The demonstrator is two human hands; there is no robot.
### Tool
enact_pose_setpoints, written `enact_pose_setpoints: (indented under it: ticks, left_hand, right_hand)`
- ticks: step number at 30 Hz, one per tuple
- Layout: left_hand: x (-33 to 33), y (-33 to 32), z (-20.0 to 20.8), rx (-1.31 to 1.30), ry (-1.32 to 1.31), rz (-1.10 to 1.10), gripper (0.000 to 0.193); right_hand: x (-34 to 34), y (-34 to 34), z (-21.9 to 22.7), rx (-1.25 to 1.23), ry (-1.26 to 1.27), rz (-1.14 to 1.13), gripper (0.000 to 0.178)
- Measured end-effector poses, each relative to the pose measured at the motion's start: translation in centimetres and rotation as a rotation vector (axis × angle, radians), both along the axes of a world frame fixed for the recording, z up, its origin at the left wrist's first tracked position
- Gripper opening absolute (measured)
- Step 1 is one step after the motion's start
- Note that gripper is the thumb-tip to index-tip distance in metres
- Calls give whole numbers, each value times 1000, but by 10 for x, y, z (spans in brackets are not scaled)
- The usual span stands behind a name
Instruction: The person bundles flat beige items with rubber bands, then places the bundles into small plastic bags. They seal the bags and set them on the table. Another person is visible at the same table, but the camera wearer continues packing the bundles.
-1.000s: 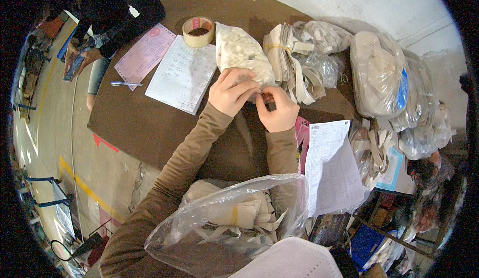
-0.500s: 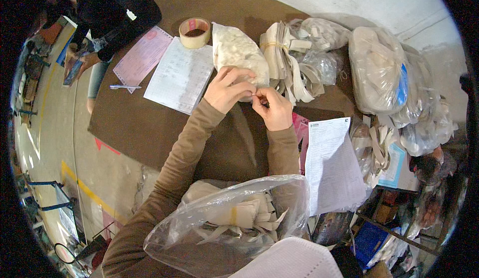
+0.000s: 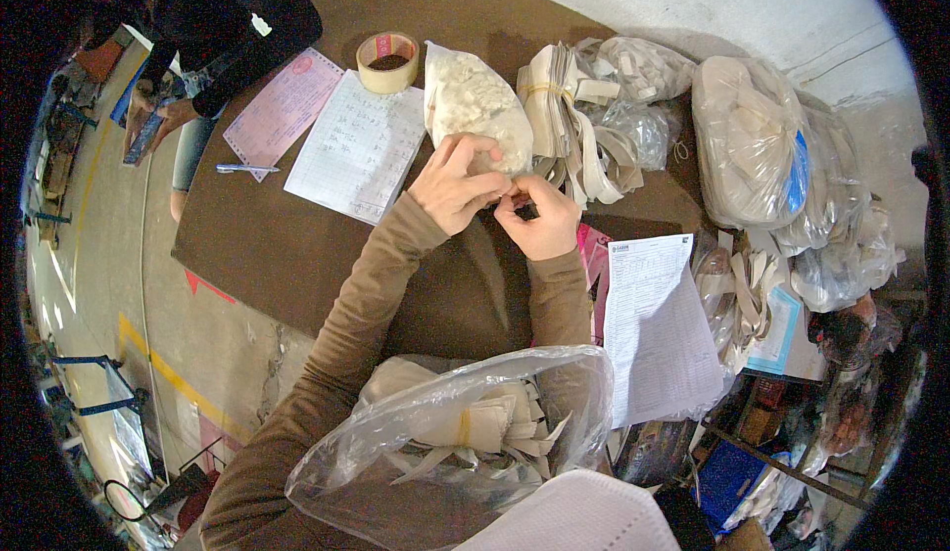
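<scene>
A clear plastic bag (image 3: pixel 477 101) full of small off-white pieces lies on the brown tabletop, its narrow end toward me. My left hand (image 3: pixel 459 185) is closed on that near end, fingers curled and thumb pressed inward. Right against it, my right hand (image 3: pixel 540 217) pinches with thumb and forefinger at the same gathered end. The fingertips meet there and cover the bag's mouth, so the detail between them is hidden. Just right of the bag stands a banded bundle of beige fabric strips (image 3: pixel 550 101).
A tape roll (image 3: pixel 388 64), a handwritten sheet (image 3: pixel 346 155), a pink form (image 3: pixel 282 106) and a pen (image 3: pixel 247 168) lie left. Filled bags (image 3: pixel 747 140) crowd the right, above a printed sheet (image 3: pixel 661 333). An open bag of strips (image 3: pixel 376 452) is nearest me. A person (image 3: pixel 233 37) sits far left.
My hands stay at the bag's near end, with only small finger shifts; the right fingertips have moved slightly. The person at far left has shifted a little.
</scene>
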State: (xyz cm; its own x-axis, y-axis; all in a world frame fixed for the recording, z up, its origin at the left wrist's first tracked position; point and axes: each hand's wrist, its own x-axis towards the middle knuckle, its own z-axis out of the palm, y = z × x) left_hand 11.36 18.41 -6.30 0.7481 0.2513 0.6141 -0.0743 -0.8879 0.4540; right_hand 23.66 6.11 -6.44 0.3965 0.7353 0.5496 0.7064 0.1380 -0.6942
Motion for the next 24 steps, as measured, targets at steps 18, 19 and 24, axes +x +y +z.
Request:
enact_pose_setpoints:
  ticks: [18, 19, 24]
  left_hand:
    - [-4, 5, 0, -107, 21, -44, 16]
    - [-4, 6, -1, -103, 23, -47, 17]
    - [-5, 3, 9, -137, 29, -93, 20]
  right_hand:
    - [12, -7, 5, -132, 79, 89, 14]
    - [11, -7, 4, -119, 76, 82, 13]
    - [7, -6, 10, -140, 143, 57, 9]
